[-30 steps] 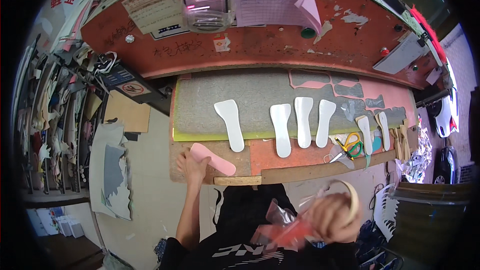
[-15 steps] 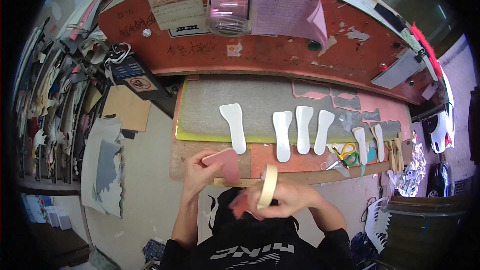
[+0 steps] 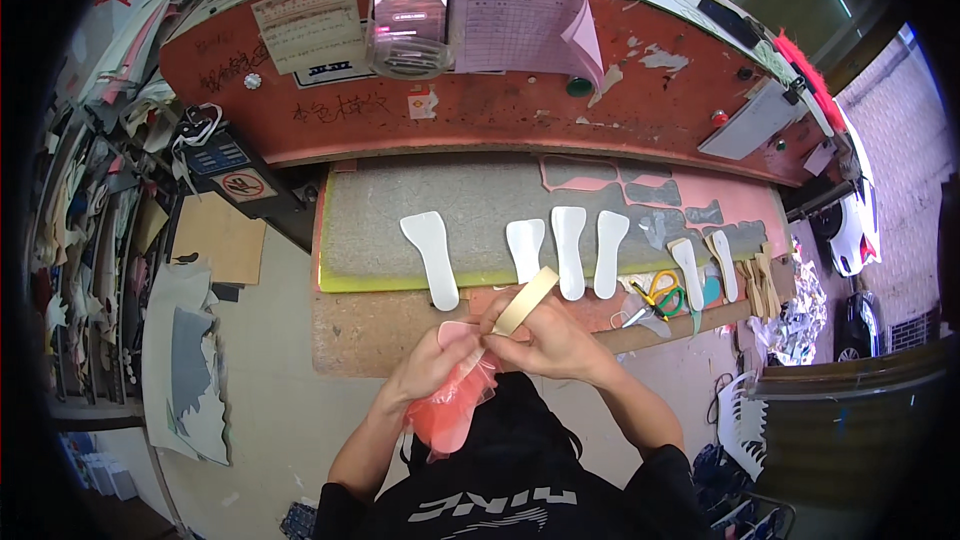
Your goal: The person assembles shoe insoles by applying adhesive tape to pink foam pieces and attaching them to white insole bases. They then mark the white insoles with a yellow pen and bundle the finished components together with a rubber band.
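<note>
My left hand (image 3: 432, 368) is closed on a flat pink insole-shaped piece (image 3: 457, 429), held tilted in front of my body. Crinkled clear red plastic film (image 3: 427, 420) hangs about the same piece. Close beside it, my right hand (image 3: 552, 342) has a cream roll of masking tape (image 3: 526, 303) at its fingers. Its fingertips meet the left ones near the upper end of the pink piece; what they pinch there is partly hidden. Beyond my hands, several white insole-shaped pieces lie on the table, the nearest a long one (image 3: 432, 255).
The low table has a grey mat (image 3: 375, 200) with a yellow edge. Yellow-handled scissors (image 3: 660, 295) and small white shapes (image 3: 687, 275) lie right. A red board (image 3: 480, 120) with a phone (image 3: 410, 0) rises behind. Racks of sheets (image 3: 75, 270) stand left.
My hands have come together; the right one brought the tape roll and red film to the pink piece, which has dropped lower and turned. The whole view has swung to the right.
</note>
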Motion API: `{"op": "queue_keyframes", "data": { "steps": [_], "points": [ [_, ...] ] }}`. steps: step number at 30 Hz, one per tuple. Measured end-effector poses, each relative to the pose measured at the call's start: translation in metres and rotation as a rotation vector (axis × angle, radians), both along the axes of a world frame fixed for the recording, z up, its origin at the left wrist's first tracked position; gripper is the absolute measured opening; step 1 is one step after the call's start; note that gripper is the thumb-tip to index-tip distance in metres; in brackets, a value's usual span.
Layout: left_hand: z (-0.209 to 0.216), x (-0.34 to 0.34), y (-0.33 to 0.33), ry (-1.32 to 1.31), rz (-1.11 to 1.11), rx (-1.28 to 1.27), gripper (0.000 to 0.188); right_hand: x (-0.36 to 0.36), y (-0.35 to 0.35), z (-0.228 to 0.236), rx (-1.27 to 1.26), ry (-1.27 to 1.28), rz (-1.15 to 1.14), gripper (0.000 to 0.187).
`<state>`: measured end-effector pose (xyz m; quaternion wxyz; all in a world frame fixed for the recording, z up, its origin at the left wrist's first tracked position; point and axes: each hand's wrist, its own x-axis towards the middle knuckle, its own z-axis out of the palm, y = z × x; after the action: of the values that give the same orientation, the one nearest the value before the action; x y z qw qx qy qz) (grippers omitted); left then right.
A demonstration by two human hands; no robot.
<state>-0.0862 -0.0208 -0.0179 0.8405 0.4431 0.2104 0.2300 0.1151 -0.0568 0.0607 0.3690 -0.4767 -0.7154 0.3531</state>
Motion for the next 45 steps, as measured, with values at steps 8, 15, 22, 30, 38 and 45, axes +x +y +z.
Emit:
{"op": "queue_keyframes", "data": {
  "steps": [8, 15, 22, 30, 38, 45],
  "points": [
    [0.024, -0.002, 0.004, 0.255, -0.176, 0.219, 0.027, 0.008, -0.001, 0.002, -0.154, -0.055, -0.037, 0.013],
    [0.033, -0.004, 0.007, 0.441, -0.294, 0.256, 0.024, 0.014, 0.002, -0.007, -0.285, -0.053, -0.007, 0.015],
    [-0.011, 0.000, -0.005, -0.001, 0.032, -0.130, 0.075, -0.022, -0.018, -0.057, 0.828, -0.657, -0.152, 0.022],
    [-0.014, 0.017, -0.001, -0.058, 0.286, -0.379, 0.081, -0.022, -0.027, -0.057, 0.678, -0.476, 0.097, 0.027],
    [-0.003, 0.008, 0.042, -0.056, 0.662, -0.365, 0.062, -0.013, -0.065, -0.005, -0.110, 0.120, 0.687, 0.008],
    [0.001, 0.004, 0.044, 0.177, 0.437, -0.208, 0.038, 0.032, -0.044, 0.022, -0.172, 0.678, 0.807, 0.004]
  ]
}}
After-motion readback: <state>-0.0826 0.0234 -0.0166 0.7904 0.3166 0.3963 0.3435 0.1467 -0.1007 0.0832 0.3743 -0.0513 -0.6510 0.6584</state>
